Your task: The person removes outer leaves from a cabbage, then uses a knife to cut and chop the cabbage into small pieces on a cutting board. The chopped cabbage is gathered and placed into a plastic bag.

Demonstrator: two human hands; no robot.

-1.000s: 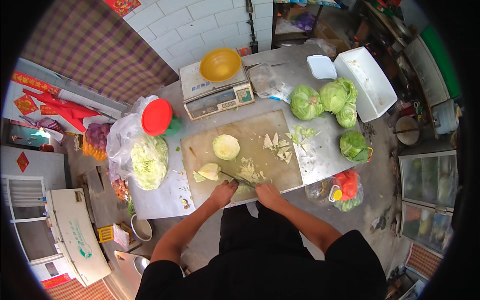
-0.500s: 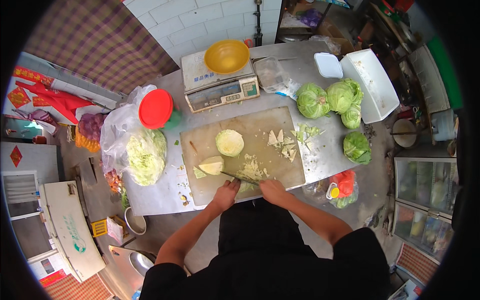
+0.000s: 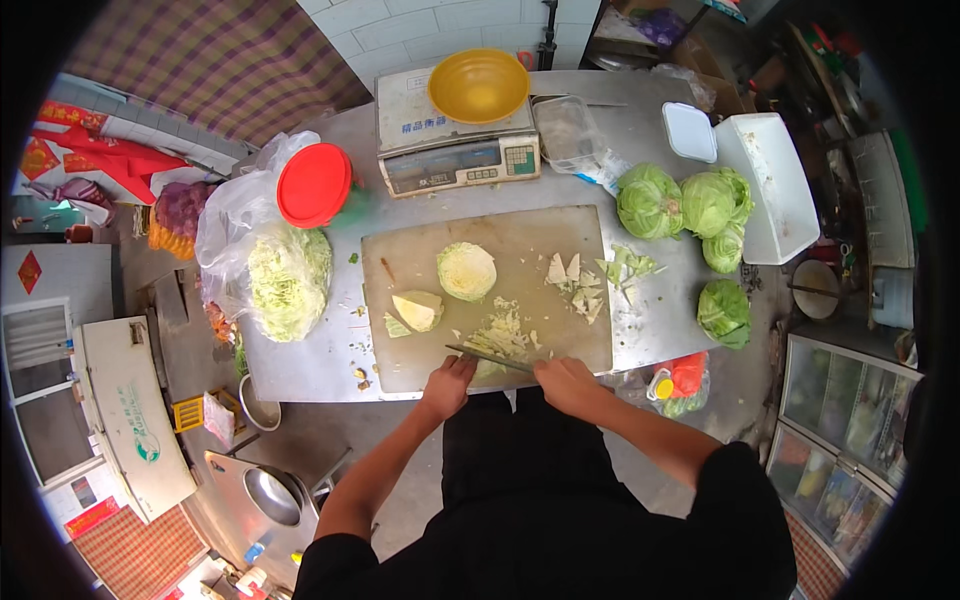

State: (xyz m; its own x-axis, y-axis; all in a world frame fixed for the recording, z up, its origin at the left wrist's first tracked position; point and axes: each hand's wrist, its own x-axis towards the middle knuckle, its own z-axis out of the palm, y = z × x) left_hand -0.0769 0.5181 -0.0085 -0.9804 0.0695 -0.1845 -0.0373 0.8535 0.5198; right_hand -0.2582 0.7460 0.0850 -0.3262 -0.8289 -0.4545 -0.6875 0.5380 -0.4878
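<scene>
At the cutting board's (image 3: 420, 230) near edge, my right hand (image 3: 568, 385) grips a knife (image 3: 490, 358), its dark blade pointing left. My left hand (image 3: 447, 386), fingers bent and pressed together, is just on the near side of the blade. Pale green cabbage shows beside its fingertips; the rest of that piece is hidden. Shredded cabbage (image 3: 505, 330) lies beyond the blade. Further back on the board are a cut cabbage half (image 3: 466, 271) and a cabbage wedge (image 3: 417, 311). White core pieces (image 3: 577, 283) are scattered at the board's right.
Whole cabbages (image 3: 650, 202) sit at the right, near a white bin (image 3: 768, 185). A scale (image 3: 455, 150) bearing a yellow bowl (image 3: 480, 85) stands behind the board. To the left are a bag of shredded cabbage (image 3: 285, 285) and a red-lidded container (image 3: 314, 186). A glass-door cabinet (image 3: 845, 415) is right.
The whole view has shifted and tilted a little. The knife stays in my right hand with slightly more of its blade showing, and my left hand remains beside it.
</scene>
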